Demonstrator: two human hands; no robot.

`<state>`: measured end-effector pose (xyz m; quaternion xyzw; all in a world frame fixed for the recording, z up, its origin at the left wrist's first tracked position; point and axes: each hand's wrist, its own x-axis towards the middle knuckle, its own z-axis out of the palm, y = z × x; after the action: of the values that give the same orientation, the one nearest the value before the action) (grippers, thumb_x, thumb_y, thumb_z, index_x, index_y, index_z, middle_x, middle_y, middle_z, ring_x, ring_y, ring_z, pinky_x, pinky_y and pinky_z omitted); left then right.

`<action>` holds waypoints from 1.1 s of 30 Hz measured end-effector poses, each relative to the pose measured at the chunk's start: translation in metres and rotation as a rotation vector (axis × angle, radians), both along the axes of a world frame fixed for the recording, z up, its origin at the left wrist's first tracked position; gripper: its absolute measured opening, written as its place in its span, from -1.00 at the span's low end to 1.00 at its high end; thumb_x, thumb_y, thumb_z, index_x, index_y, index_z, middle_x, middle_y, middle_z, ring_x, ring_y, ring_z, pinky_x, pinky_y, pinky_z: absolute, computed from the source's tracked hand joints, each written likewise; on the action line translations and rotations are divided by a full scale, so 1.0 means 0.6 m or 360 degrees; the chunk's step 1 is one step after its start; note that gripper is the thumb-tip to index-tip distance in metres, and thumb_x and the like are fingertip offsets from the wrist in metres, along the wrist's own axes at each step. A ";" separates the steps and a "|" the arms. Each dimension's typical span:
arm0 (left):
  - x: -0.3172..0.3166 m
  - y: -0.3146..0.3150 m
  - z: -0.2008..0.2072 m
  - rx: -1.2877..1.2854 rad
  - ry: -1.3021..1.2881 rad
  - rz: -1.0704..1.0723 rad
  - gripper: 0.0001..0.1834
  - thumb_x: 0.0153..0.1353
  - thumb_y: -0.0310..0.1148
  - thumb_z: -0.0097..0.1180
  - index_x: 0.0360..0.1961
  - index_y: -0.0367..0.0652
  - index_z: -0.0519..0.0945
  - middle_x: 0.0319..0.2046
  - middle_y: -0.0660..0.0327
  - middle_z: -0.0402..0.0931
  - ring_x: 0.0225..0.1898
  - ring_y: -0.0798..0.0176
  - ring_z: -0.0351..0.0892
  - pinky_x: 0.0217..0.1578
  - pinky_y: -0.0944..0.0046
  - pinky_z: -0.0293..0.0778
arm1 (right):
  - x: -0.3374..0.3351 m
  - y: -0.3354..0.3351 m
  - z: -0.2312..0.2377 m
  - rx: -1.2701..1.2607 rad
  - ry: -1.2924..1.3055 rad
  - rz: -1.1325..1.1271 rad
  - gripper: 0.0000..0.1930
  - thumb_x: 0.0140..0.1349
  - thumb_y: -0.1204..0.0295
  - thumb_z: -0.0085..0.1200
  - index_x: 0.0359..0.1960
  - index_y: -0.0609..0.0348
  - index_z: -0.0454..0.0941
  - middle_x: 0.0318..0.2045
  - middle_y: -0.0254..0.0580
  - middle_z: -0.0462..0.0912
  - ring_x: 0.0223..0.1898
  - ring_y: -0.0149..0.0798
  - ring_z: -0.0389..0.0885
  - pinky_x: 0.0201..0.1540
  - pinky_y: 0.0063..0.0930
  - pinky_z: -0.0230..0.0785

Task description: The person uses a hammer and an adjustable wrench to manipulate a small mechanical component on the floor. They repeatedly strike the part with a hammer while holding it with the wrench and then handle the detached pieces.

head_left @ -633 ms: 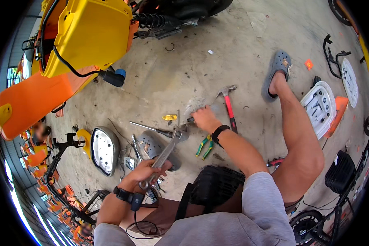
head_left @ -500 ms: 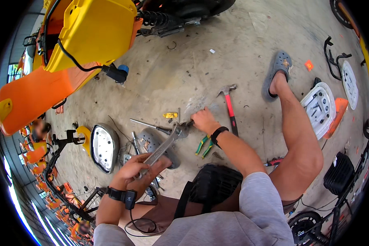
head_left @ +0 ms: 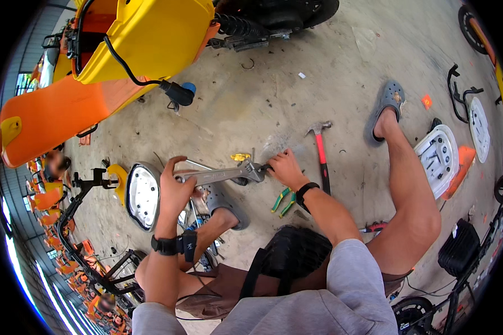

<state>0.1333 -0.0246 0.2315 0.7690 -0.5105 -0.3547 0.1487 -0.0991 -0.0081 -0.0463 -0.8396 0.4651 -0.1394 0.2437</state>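
Observation:
My left hand (head_left: 174,187) grips the handle end of a large silver adjustable wrench (head_left: 213,176), thumb below and forefinger above. The wrench lies almost level, its jaws pointing right. At the jaws is a small dark part (head_left: 266,167), its kind not clear. My right hand (head_left: 286,168) is closed on this dark part, fingers mostly bent out of sight. Beneath the wrench, a screwdriver (head_left: 240,181) is partly hidden on the floor. Just beyond the jaws lies a small yellow object (head_left: 241,157). Pliers with green and yellow handles (head_left: 281,202) rest below my right wrist.
A red-handled claw hammer (head_left: 322,156) lies to the right. My feet in grey clogs (head_left: 394,99) stand either side. A yellow and orange vehicle body (head_left: 145,44) leans in at the upper left. White-lined seat pans (head_left: 143,195) lie at both sides.
My left hand has swung up and away from me, turning the wrench from a steep slant to nearly level. My right hand stays at the jaw end. The view has shifted slightly.

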 end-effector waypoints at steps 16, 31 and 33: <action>0.006 -0.049 -0.126 -0.0935 0.1452 0.0861 -0.97 0.18 -0.56 0.06 -0.35 -0.30 0.50 -0.75 0.37 0.16 -0.71 0.48 0.06 -0.59 0.39 0.12 | -0.018 -0.019 -0.052 -0.0279 -0.0239 0.0276 -0.81 -0.07 0.49 0.13 -0.34 0.09 0.59 -0.35 -0.30 0.63 -0.18 -0.28 0.56 0.01 -0.38 0.26; 0.057 -0.042 -0.150 -0.0950 0.1599 0.0762 -0.88 0.09 -0.56 -0.10 -0.58 -0.26 0.36 -0.75 0.34 0.07 -0.70 0.44 0.01 -0.57 0.39 0.08 | -0.010 -0.038 -0.029 -0.0250 0.0334 0.0307 -0.85 0.01 0.39 0.10 -0.35 0.05 0.59 -0.29 -0.34 0.64 -0.15 -0.33 0.55 0.01 -0.43 0.23; 0.061 -0.036 -0.148 -0.0937 0.1580 0.0840 -0.88 0.09 -0.56 -0.09 -0.58 -0.26 0.37 -0.75 0.34 0.08 -0.70 0.44 0.02 -0.56 0.39 0.09 | 0.003 -0.026 -0.013 -0.0297 0.0285 0.0126 -0.85 0.04 0.38 0.08 -0.35 0.06 0.60 -0.31 -0.29 0.64 -0.17 -0.29 0.56 -0.02 -0.41 0.26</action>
<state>0.1697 -0.0464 0.1428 0.5397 -0.2502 -0.4652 0.6555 -0.0975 -0.0236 -0.0541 -0.8853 0.4366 -0.0968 0.1273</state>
